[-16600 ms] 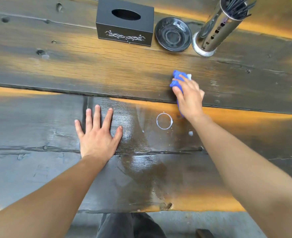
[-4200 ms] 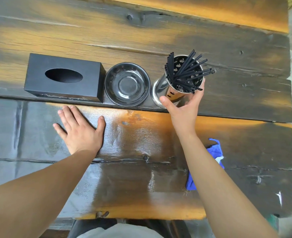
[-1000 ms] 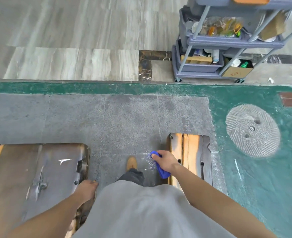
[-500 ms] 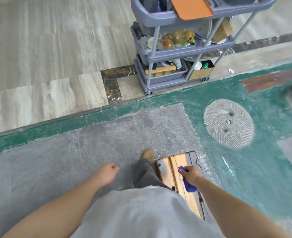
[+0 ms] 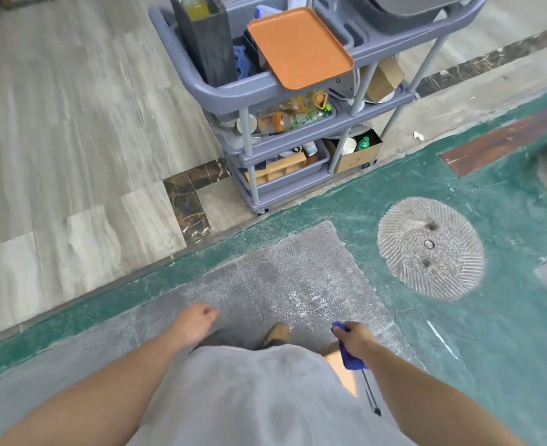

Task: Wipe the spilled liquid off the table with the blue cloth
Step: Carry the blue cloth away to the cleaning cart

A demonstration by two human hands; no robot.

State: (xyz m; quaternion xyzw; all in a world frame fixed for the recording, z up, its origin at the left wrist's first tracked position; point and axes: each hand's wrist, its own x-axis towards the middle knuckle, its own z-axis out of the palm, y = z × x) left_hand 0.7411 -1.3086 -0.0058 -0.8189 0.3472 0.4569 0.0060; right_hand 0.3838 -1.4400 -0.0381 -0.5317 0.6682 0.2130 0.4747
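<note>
The blue cloth (image 5: 348,357) hangs bunched from my right hand (image 5: 353,337), which is closed around it at hip height on my right. My left hand (image 5: 194,320) is loosely curled in front of my body with nothing in it. The wooden table is out of view. I am standing over a grey and green floor. Only a sliver of a wooden bench (image 5: 346,376) shows behind my right side.
A grey three-tier cart (image 5: 285,88) stands ahead, carrying an orange tray (image 5: 299,48), bottles and boxes. A round stone disc (image 5: 430,247) is set in the green floor to the right. Pale wood-look flooring (image 5: 72,123) lies to the left. My shoe (image 5: 278,333) points forward.
I have left the table and walked toward the cart, which is now closer. My right hand still carries the blue cloth, and the wooden bench has slipped mostly behind me.
</note>
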